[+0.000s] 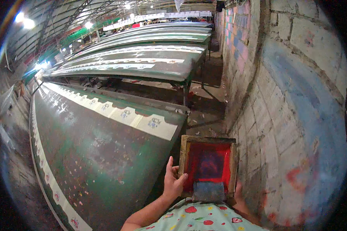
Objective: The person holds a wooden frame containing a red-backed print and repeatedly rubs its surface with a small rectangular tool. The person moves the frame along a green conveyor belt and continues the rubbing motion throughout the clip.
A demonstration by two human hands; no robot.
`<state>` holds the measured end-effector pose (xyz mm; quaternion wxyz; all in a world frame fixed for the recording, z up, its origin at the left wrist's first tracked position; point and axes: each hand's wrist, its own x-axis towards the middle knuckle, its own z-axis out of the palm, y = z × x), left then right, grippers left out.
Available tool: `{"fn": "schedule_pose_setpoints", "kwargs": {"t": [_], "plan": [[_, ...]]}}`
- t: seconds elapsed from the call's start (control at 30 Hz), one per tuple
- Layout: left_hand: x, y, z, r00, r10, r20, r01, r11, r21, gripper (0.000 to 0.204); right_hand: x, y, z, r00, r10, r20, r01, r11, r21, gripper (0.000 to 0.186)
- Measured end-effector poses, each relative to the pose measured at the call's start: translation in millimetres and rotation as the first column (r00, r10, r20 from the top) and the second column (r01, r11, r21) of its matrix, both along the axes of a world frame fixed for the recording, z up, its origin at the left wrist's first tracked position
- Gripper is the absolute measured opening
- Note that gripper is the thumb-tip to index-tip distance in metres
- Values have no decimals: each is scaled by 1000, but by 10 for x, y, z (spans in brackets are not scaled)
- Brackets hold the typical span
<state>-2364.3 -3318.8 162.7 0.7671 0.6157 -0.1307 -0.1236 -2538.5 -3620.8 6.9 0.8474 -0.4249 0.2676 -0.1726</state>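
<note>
Close in front of my body is a screen printing frame, with worn wooden sides and a red-stained inside around a dark mesh panel. A grey, flat-faced block, perhaps a squeegee, rests at its near end. My left hand holds the left side, thumb over the wooden edge and index finger stretched upward. Against the right side is my right hand, mostly hidden by the frame, its fingers out of sight. To the left, a long green-brown printing table carries a strip of white pieces with small printed motifs.
Another strip of white printed pieces runs along the table's left edge. Several more long tables stand beyond, also with white strips. A concrete block wall rises close on my right. Between wall and tables runs a narrow aisle.
</note>
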Motion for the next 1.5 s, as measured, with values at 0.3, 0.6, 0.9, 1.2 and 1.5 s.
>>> {"fn": "schedule_pose_setpoints", "kwargs": {"t": [0.3, 0.6, 0.9, 1.2, 1.5], "plan": [[1179, -1024, 47, 972, 230, -45, -231, 973, -22, 100, 1972, -1229, 494, 983, 179, 32, -178, 984, -18, 44], [2785, -1970, -143, 940, 334, -72, -341, 928, -151, 108, 3978, -2317, 581, 920, 364, 145, -370, 929, 18, 45], [4209, -2990, 96, 967, 248, -61, -255, 948, -189, 88, 5242, -3465, 810, 945, 325, -45, -326, 945, -22, 51], [4770, -3460, 132, 830, 556, -43, -558, 827, -68, 79, 6789, -3657, 821, 905, 425, 13, -424, 904, -63, 48], [4769, -4079, 173, 285, 959, 2, -946, 281, 160, 81, 8527, -3321, 1371, 431, 891, 141, -872, 451, -189, 41]]}}
